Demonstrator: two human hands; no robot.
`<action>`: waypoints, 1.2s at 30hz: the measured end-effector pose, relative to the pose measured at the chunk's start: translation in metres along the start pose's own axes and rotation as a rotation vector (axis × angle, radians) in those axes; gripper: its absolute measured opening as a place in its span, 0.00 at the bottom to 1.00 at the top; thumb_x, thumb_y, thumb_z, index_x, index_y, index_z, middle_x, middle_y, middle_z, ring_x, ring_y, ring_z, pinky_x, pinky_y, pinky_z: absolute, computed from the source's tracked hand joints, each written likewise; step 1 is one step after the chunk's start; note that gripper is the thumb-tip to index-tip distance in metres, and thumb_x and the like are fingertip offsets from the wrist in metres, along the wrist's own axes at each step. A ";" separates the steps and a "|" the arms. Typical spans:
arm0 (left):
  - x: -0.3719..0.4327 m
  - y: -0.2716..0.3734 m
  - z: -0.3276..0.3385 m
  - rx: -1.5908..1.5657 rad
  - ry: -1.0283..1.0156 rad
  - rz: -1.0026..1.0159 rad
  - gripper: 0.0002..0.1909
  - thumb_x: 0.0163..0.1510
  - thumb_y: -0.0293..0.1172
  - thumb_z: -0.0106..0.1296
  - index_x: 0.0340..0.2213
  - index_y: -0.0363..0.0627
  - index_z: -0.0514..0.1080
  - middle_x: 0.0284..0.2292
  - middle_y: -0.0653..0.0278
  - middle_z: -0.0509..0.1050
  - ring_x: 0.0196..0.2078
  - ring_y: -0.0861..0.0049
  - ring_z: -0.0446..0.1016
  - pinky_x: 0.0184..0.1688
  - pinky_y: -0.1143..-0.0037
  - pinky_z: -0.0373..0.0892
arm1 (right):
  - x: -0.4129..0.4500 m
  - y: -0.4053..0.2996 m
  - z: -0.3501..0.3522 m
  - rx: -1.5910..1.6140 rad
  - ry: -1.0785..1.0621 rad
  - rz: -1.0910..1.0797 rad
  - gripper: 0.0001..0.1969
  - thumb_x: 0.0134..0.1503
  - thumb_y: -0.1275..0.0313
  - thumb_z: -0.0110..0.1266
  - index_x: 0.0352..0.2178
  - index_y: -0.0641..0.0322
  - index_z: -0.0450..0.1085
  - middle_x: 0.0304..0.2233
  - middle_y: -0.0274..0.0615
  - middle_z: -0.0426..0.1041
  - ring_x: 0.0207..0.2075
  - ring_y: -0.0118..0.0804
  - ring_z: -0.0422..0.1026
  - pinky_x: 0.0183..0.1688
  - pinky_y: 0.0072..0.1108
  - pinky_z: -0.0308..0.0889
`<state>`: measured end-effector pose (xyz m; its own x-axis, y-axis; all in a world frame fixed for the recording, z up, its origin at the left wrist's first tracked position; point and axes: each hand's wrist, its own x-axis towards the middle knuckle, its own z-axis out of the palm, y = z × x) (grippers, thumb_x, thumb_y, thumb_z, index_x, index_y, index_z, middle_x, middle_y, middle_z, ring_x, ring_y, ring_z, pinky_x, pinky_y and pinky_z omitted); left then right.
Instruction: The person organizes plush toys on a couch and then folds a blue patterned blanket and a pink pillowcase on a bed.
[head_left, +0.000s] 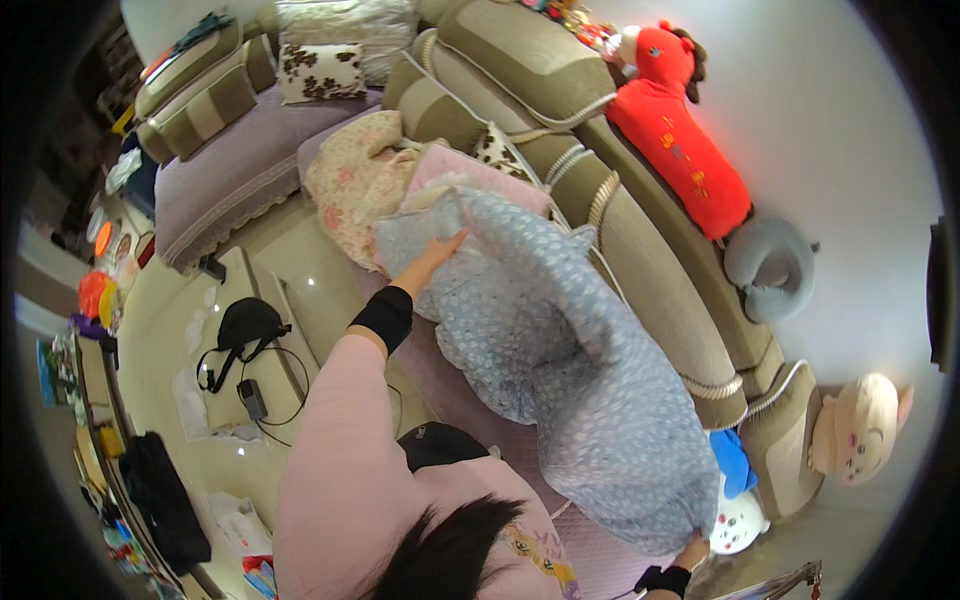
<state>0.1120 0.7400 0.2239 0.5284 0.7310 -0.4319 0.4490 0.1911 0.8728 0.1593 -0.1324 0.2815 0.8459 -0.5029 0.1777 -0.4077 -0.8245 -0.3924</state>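
A blue quilt with a small white pattern (487, 315) spreads over the sofa in front of me, raised in a loose fold along its far side. My left hand (446, 251) reaches to its upper left part, index finger extended against the cloth; whether the other fingers grip it is not clear. At the lower right, my right hand (696, 551) grips the quilt's near corner. Both wrists wear black bands. Beyond the left hand lie a cream floral blanket (345, 187) and a pink cushion or folded cloth (480, 176).
The sofa backrest (667, 262) curves along the right, with a red plush toy (679, 142) and a grey neck pillow (772, 270) on top. A white plush toy (735, 525) sits near my right hand. A black bag (251, 326) and cables lie on the low table (277, 405).
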 end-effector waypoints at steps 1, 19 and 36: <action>0.010 -0.003 0.009 0.020 -0.090 -0.018 0.42 0.28 0.61 0.50 0.32 0.27 0.63 0.28 0.53 0.67 0.33 0.67 0.66 0.35 0.76 0.60 | -0.008 0.006 0.011 0.050 -0.024 -0.009 0.22 0.33 0.62 0.55 0.25 0.74 0.65 0.22 0.55 0.68 0.25 0.50 0.66 0.29 0.29 0.60; -0.095 0.015 0.174 0.424 -0.226 0.715 0.18 0.37 0.41 0.49 0.21 0.34 0.67 0.22 0.49 0.68 0.24 0.58 0.67 0.28 0.66 0.63 | -0.143 -0.175 0.085 0.262 -0.949 -0.015 0.31 0.36 0.60 0.56 0.39 0.73 0.58 0.37 0.44 0.63 0.38 0.33 0.61 0.39 0.21 0.56; -0.303 -0.084 0.213 0.784 -0.860 0.903 0.32 0.36 0.39 0.49 0.42 0.35 0.54 0.26 0.49 0.68 0.33 0.59 0.66 0.48 0.68 0.51 | -0.251 -0.184 0.194 0.264 -1.031 -0.977 0.14 0.39 0.72 0.54 0.30 0.65 0.64 0.25 0.44 0.68 0.25 0.32 0.66 0.25 0.23 0.61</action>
<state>0.0681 0.3632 0.2332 0.9655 -0.2524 -0.0640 -0.1394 -0.7086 0.6917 0.0889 0.1960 0.1345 0.6572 0.7250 -0.2061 0.4454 -0.5942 -0.6697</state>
